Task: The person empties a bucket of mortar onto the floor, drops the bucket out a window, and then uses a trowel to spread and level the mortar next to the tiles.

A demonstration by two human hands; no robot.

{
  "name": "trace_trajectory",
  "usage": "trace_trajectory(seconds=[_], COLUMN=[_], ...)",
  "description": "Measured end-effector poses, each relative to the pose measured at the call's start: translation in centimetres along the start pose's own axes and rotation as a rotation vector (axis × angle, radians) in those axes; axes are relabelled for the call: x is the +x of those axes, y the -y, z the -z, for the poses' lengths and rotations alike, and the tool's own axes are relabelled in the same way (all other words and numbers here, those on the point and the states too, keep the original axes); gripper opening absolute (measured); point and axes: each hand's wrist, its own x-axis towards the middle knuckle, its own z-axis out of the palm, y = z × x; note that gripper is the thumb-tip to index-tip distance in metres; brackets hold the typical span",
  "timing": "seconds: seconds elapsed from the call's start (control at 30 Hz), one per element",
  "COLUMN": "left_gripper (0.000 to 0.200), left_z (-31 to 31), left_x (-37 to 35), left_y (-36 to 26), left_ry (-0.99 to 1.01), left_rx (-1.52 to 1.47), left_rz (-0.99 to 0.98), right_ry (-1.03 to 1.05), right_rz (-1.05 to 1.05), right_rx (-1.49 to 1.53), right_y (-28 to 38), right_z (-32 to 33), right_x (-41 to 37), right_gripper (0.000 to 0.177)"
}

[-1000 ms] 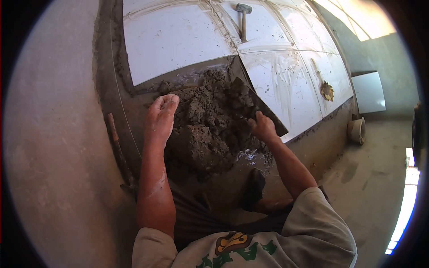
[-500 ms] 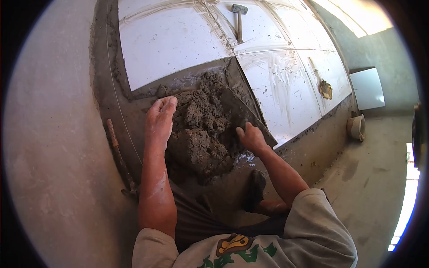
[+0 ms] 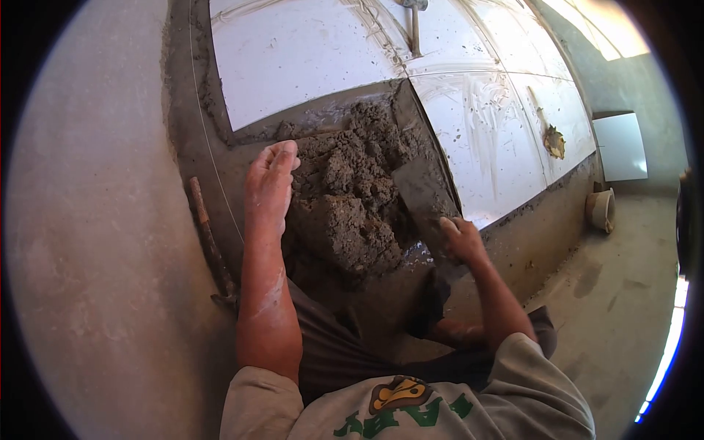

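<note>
My right hand (image 3: 462, 238) is closed around a rectangular trowel (image 3: 425, 189) smeared with wet mortar. The flat blade lies at the right side of a lumpy heap of mortar (image 3: 341, 220), close to the edge of the laid tiles. At the heap's left side, my left hand (image 3: 271, 180) is held with its fingers curled together. Whether anything is between those fingers I cannot make out. Pale residue coats the left hand and forearm.
White tiles (image 3: 308, 59) with mortar smears lie beyond the heap, a mallet (image 3: 416, 29) on them. A taut string (image 3: 209, 147) and a rusty-handled tool (image 3: 207, 235) are on the left. A bucket (image 3: 601, 210) and a loose tile (image 3: 622, 147) stand right.
The trowel and my right hand have moved back toward my body and away from the heap. My left hand stays beside the heap, still curled. The whole view has shifted slightly.
</note>
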Motion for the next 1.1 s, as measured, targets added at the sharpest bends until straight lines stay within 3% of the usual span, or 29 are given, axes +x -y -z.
trace_trajectory(seconds=[0.07,0.13,0.17,0.23,0.33,0.37,0.4,0.47,0.63,0.73,0.77,1.0,1.1], left_gripper=[0.042,0.046,0.046,0.045,0.044,0.044,0.043,0.043,0.043,0.043,0.043,0.043,0.042], left_z=[0.3,0.7,0.7,0.5,0.6,0.5,0.5,0.7,0.0,0.5,0.3,-1.8,-1.9], left_x=[0.0,0.0,0.0,-0.1,-0.6,-0.8,-0.9,-1.1,-2.3,-2.3,-2.4,-1.6,-1.2], left_y=[0.1,-0.5,-0.5,-0.6,-0.9,-0.9,-0.6,-1.0,-1.6,-1.6,-1.4,-1.4,-1.6], left_ry=[-0.006,0.036,0.030,0.051,0.058,0.055,0.061,0.054,0.056,0.039,0.046,0.070,0.061], left_rx=[-0.045,-0.042,-0.050,0.008,0.030,0.032,0.050,0.088,0.055,0.063,0.067,0.167,0.093], left_rz=[-0.012,0.072,0.066,0.075,0.066,0.052,0.038,0.029,0.008,0.012,0.042,0.013,-0.008], right_ry=[-0.005,0.024,0.022,-0.021,-0.102,0.044,0.042,0.099,0.317,0.294,0.383,0.486,0.510], right_rz=[0.023,0.216,0.227,0.031,0.175,0.083,0.099,0.336,0.331,0.365,0.264,0.150,0.000], right_rx=[-0.119,-0.416,-0.422,-0.471,-0.273,-0.372,-0.363,-0.204,-0.133,-0.063,-0.096,0.017,0.088], right_y=[0.0,-0.5,-0.4,-0.2,1.2,3.8,3.2,1.7,3.9,4.2,4.9,7.0,6.6], right_z=[3.3,6.3,6.8,7.1,0.2,-2.5,-3.5,-6.5,-1.9,-3.4,-3.8,-1.9,-0.2], right_x=[-0.7,-0.5,0.2,1.4,4.7,5.6,6.7,7.9,5.3,6.3,7.1,4.8,3.9], right_gripper=[0.038,0.040,0.040,0.045,0.042,0.042,0.042,0.042,0.042,0.040,0.039,0.039,0.037])
